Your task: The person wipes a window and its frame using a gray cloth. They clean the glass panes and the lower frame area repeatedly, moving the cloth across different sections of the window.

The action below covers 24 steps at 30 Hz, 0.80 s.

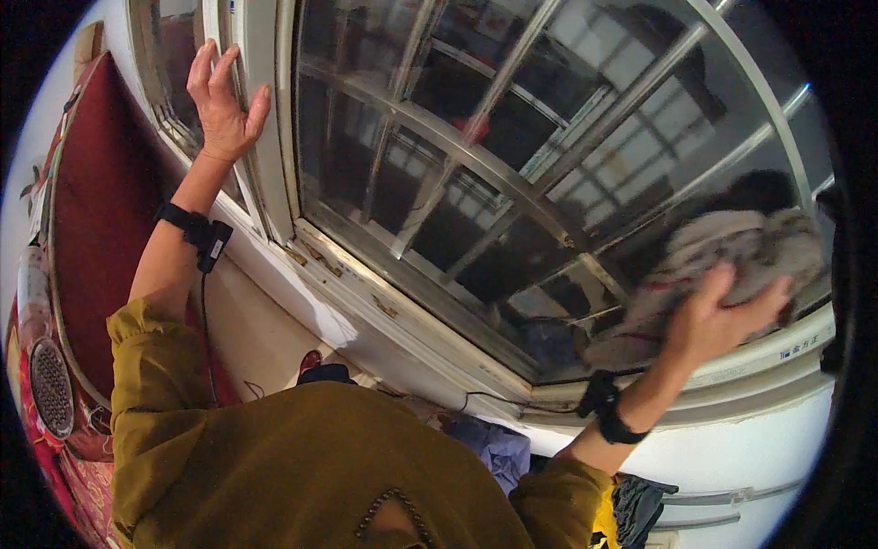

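Note:
My left hand [226, 106] is raised against the white window frame [264, 144], its fingers spread and nothing in them. At the right, my right hand [720, 312] presses a bunched grey cloth [744, 237] to the lower part of the glass pane [473, 267]. Both this hand and the cloth are blurred by motion. Part of the cloth hangs left of the wrist along the pane's bottom edge. Metal bars [439, 130] cross behind the glass, and reflections lie over it. Each forearm wears a black strap with a small device and a cable.
Brass-coloured fittings [384, 305] sit along the sill track [439, 343]. A dark red round tabletop [103, 226] leans on the left, near a clear bottle [33, 295] and a dark perforated oval item [51, 388]. Bluish cloth [501, 449] and dark fabric [638, 511] lie below the window.

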Available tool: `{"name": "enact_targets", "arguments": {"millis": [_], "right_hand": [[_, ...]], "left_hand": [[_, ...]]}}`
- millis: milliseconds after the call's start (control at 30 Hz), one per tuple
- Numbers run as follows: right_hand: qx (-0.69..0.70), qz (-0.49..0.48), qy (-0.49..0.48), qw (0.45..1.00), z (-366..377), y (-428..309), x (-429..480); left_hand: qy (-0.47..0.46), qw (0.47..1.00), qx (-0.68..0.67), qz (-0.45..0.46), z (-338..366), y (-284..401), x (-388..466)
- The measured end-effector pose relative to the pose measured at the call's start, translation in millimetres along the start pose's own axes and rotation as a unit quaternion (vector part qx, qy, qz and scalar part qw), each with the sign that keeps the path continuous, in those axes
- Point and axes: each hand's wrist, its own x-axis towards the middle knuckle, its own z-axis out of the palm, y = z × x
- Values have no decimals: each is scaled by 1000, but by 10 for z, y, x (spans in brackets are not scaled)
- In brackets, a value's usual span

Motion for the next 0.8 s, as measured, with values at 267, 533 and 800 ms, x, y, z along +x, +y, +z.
{"name": "enact_targets", "arguments": {"millis": [267, 533, 800], "right_hand": [[96, -162, -277, 942, -6, -553, -1954], [102, -168, -275, 941, -20, -385, -1646], [45, 14, 29, 998, 3, -47, -44]], "left_hand": [[-2, 1000, -1, -10, -1, 32, 5], [-12, 1000, 13, -4, -19, 53, 19], [-8, 1000, 7, -5, 2, 41, 13]]}}
